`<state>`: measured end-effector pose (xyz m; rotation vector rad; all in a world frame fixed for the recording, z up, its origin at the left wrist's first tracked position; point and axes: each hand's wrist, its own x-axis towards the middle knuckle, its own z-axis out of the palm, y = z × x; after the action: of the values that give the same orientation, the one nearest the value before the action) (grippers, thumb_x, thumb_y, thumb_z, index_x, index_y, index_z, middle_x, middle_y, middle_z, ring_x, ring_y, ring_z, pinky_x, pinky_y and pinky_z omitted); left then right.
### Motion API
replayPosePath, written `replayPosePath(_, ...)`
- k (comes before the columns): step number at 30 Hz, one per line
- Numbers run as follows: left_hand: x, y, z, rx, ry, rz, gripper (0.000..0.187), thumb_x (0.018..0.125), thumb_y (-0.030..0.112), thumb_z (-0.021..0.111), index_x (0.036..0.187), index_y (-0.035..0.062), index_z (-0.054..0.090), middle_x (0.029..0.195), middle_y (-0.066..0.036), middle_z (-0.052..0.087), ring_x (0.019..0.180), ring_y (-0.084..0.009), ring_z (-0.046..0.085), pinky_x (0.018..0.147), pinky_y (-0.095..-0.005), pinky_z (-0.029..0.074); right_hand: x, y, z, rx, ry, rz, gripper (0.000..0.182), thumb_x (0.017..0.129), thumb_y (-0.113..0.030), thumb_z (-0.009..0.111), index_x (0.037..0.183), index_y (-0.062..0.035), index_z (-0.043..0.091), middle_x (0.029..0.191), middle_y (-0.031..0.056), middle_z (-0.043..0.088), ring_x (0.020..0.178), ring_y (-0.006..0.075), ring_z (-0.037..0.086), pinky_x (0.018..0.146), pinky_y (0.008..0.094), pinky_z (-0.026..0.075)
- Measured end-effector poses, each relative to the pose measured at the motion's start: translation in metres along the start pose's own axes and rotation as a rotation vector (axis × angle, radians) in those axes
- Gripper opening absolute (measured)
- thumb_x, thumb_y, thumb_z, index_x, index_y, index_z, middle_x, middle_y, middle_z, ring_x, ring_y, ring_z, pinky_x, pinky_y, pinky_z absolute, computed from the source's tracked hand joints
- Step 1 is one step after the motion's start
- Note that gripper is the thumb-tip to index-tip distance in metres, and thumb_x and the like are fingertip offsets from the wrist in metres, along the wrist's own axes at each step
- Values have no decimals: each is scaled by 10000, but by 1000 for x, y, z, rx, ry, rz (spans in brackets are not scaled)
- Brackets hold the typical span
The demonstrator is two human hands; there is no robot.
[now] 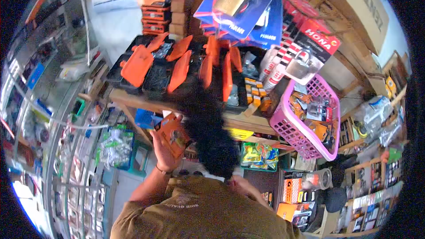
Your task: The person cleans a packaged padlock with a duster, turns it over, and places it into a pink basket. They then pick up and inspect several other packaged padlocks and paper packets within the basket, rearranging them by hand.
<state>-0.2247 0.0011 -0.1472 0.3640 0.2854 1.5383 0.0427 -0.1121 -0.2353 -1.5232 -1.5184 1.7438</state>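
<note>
An orange card pack (pixel 172 135) with what looks like a padlock on it is held up in my left hand (pixel 163 152), at the left of the brown shirt (pixel 199 208). A bracelet circles that wrist. Dark hair (pixel 210 128) covers the middle of the view, blurred. On the right, a forearm (pixel 250 191) shows, but the fingers of my right hand are hidden behind the hair. Above the pack, black organizer boxes with raised orange lids (pixel 138 66) stand on the wooden counter (pixel 146 101).
A pink basket (pixel 287 119) of small packs stands at the counter's right end. Padlocks on blue cards (pixel 252 17) and a red-black card (pixel 318 40) hang above. Glass shelving (pixel 57 150) lines the left; stocked shelves (pixel 372 177) fill the right. Colourful packets (pixel 260 156) lie below the counter.
</note>
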Motion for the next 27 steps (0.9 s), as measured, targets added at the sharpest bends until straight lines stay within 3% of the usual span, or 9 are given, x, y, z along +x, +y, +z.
replayPosePath(1,-4,2,31,5,112,119,700,817,591,290,1239,35,337,1183,-120,457,1081,-275,445,912,-426,359,9,-12,2,282,-20,265,142,723,-124,573,637,-39,499,586,-3,486,584,90,442,512,250,366)
replayPosePath(2,-1,0,13,-59,-64,83,686,823,582,286,1241,40,336,1193,-124,450,1087,-282,440,928,-432,340,8,-28,4,-377,82,11,181,726,-196,597,648,-44,537,551,-17,483,534,80,431,481,262,358)
replayPosePath(5,-2,10,15,-94,-120,127,670,827,575,279,1242,52,340,1201,-129,443,1091,-292,436,942,-434,325,29,-30,11,-322,371,-36,257,719,-246,615,609,-37,514,536,-3,488,518,75,426,463,268,355)
replayPosePath(12,-12,31,17,53,-265,248,725,810,616,228,1256,51,307,1156,-172,459,1033,-347,462,850,-484,386,49,-22,5,-520,168,-193,304,695,-300,621,607,-31,511,511,71,503,462,165,461,484,334,398)
replayPosePath(16,-20,46,15,-54,30,450,694,830,586,205,1280,62,275,1219,-159,420,1076,-373,429,915,-503,333,62,-6,2,-587,109,-329,295,686,-318,621,643,-45,520,510,81,492,463,187,457,482,336,396)
replayPosePath(18,-21,54,-5,89,-253,338,689,838,564,231,1303,56,214,1237,-185,389,1097,-387,401,902,-556,317,66,-8,0,-508,8,-497,293,684,-325,622,657,-50,523,512,84,486,464,190,454,481,335,395)
replayPosePath(20,-27,59,-1,141,-392,404,718,829,574,241,1308,41,195,1257,-190,363,1129,-379,370,904,-565,308,73,-12,2,-609,66,-249,283,679,-317,625,676,-53,523,533,99,490,469,213,459,475,330,389)
replayPosePath(21,-34,56,21,7,30,601,718,830,574,232,1310,42,187,1253,-205,361,1143,-366,359,901,-574,305,74,-19,3,-614,56,-252,283,679,-317,625,676,-53,523,533,99,490,469,213,459,475,330,389)
replayPosePath(27,-44,61,3,278,-43,475,643,844,543,269,1255,51,305,1249,-170,381,1069,-324,456,863,-453,407,89,-9,3,-716,-100,-505,280,681,-313,606,662,-50,513,544,104,500,488,237,502,469,350,387)
